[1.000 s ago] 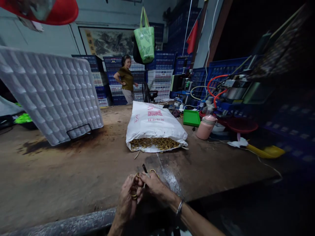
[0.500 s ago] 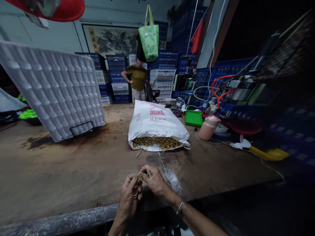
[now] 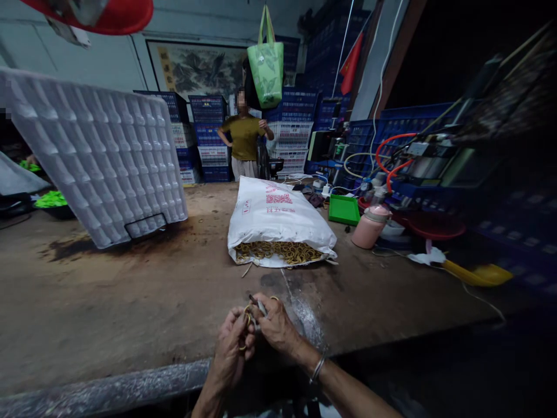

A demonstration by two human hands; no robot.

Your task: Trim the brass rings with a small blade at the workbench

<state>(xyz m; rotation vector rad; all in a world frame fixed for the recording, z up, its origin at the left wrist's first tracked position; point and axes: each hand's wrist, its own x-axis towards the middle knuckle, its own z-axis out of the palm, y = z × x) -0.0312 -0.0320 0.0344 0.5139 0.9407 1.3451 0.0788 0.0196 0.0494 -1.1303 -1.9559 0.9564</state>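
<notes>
Near the front edge of the brown table (image 3: 130, 302), my left hand (image 3: 230, 342) pinches yellow rings (image 3: 247, 318), one of them hanging below the fingertips. My right hand (image 3: 276, 325) is closed around a small pointed metal tool (image 3: 261, 307), whose tip is close to the rings; another yellow ring shows at its knuckles. The fingers of both hands meet. Beyond them lies a white sack (image 3: 278, 215) with red print, its open mouth facing me and full of yellow rings (image 3: 296, 252).
A white moulded panel (image 3: 108, 162) stands at the left. To the right are a green tray (image 3: 343, 209), a pink bottle (image 3: 369, 227) and a yellow scoop (image 3: 483, 274). A person (image 3: 246, 139) stands behind the table before stacked crates (image 3: 213, 133).
My right hand has turned slightly, and a ring now shows at its knuckles. The person behind the table has raised one hand beside the green bag.
</notes>
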